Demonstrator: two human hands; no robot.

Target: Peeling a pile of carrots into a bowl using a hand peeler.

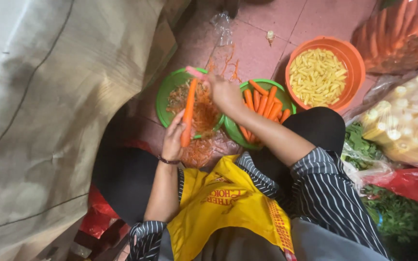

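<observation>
The left hand (pixel 172 140) grips the lower end of a long carrot (pixel 188 113), fingers (pixel 176 126) wrapped closed around it. The carrot stands nearly upright in the view, its upper end pointing away from the person. The right hand (pixel 222 89) is at the carrot's upper end, fingers curled shut around a small tool with a pink handle (pixel 195 72); the tool's type cannot be told from the picture, as the hand is blurred.

Directly beyond the left fingers, under the carrot, lies a green plate (pixel 163 99) covered with orange peelings (pixel 204 113). More peelings (pixel 197 152) lie on the floor just beside the left hand, and a few strips are scattered on the red tiles (pixel 257 43) beyond the right hand.

Below and to the right of the right hand stands a second green plate (pixel 230 126) holding several peeled carrots (pixel 264 101). Further right, well apart from both hands, an orange bowl (pixel 356 58) contains pale yellow cut pieces (pixel 317 77).

At the far right lie a clear bag of whole carrots (pixel 399 34), a bag of pale vegetables (pixel 402 125), a red bag (pixel 407 183) and leafy greens (pixel 397 217). A large grey-brown sack (pixel 49 111) fills the left side. The person wears a yellow apron (pixel 223 203) over a striped shirt (pixel 329 193).
</observation>
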